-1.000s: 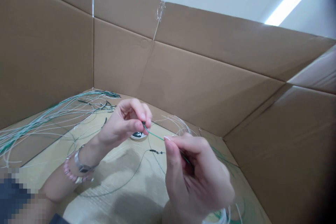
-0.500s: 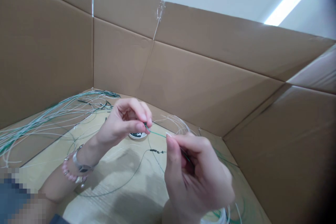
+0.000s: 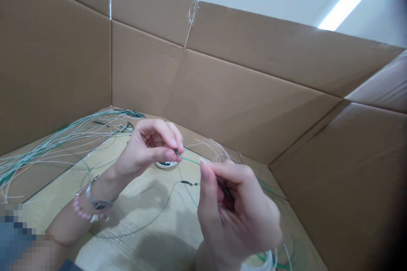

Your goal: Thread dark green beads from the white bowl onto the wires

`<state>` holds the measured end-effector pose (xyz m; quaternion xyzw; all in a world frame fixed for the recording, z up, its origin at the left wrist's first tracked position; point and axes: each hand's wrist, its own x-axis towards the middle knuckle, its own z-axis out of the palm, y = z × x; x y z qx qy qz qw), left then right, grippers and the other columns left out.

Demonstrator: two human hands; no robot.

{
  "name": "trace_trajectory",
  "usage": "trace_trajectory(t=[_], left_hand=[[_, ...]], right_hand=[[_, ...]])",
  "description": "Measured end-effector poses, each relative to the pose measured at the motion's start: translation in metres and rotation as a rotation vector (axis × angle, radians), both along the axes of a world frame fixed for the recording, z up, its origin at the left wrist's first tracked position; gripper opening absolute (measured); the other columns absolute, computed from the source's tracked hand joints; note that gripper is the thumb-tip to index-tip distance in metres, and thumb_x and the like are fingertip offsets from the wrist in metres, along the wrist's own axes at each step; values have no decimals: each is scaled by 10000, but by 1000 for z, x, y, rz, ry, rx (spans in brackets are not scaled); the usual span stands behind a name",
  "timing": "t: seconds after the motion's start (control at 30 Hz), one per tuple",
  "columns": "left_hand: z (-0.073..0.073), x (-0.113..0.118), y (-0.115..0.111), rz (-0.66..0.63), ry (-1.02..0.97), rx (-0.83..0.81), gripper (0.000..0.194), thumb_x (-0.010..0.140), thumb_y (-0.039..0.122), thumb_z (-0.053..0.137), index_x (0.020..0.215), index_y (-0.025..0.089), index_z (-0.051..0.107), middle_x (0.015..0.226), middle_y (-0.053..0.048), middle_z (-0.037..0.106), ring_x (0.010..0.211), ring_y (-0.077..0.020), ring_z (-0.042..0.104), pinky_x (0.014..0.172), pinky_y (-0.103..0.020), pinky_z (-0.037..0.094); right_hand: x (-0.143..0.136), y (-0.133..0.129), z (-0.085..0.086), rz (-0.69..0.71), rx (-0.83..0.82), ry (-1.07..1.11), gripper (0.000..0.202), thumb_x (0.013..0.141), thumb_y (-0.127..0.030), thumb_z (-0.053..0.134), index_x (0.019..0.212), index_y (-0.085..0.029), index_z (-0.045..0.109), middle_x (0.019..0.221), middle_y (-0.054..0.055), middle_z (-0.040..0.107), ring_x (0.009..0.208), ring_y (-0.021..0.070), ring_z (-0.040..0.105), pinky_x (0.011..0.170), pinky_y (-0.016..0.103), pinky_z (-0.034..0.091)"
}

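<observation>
A thin green cord [image 3: 190, 160] runs between my two hands above the table. My left hand [image 3: 155, 142] pinches its left end, where a small dark piece shows at the fingertips. Thumb and forefinger of my right hand [image 3: 238, 203] grip the cord further right, and green strands show inside the curled fingers. Under my left fingertips, partly hidden, sits a small white dish [image 3: 166, 164] with dark bits in it. Below the hands hangs or lies a thin dark cord with a black beaded section [image 3: 188, 183]; which of the two I cannot tell.
Long white and green cords [image 3: 54, 144] spread along the left side, with dark pieces at their far ends. White cords [image 3: 219, 148] curve behind my right hand, and a coil [image 3: 265, 262] lies at the bottom right. Cardboard walls [image 3: 229, 80] surround the table [image 3: 127, 254].
My right hand has shifted very slightly left, and the cord between the hands bows a little more. The view has moved slightly; both hands keep their hold.
</observation>
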<state>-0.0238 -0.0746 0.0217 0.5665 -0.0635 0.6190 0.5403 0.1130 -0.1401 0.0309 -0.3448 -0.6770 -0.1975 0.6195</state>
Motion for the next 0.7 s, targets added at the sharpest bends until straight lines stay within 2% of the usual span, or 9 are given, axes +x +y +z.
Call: trace_trajectory(t=[0.2, 0.4, 0.53, 0.7], left_hand=[[-2, 1, -2, 38, 32, 12, 173, 676, 75, 769, 770, 209, 715, 745, 22, 691, 637, -61, 648, 596, -119, 555], [-3, 4, -4, 220, 11, 11, 155, 649, 82, 787, 712, 208, 722, 696, 9, 711, 648, -91, 666, 591, -144, 561], [-3, 3, -5, 296, 3, 39, 164, 645, 66, 786, 697, 204, 716, 691, 14, 721, 638, -101, 681, 571, -150, 572], [-1, 3, -8, 353, 14, 75, 187, 636, 30, 780, 708, 189, 713, 712, 10, 727, 647, -102, 688, 578, -148, 582]], right_hand=[[-5, 4, 0, 44, 11, -30, 121, 774, -83, 644, 782, -184, 579, 554, -81, 522, 383, 12, 355, 335, 155, 293], [-8, 11, 0, 98, 23, -61, 110, 788, -68, 619, 810, -170, 587, 604, -62, 557, 434, 17, 394, 371, 151, 327], [-8, 9, 2, 69, 38, -58, 139, 770, -41, 626, 845, -157, 616, 698, -27, 615, 481, 21, 412, 420, 157, 369], [-10, 4, 5, -4, 23, -79, 127, 753, -33, 624, 778, -157, 630, 648, -32, 554, 501, 18, 408, 442, 138, 383]])
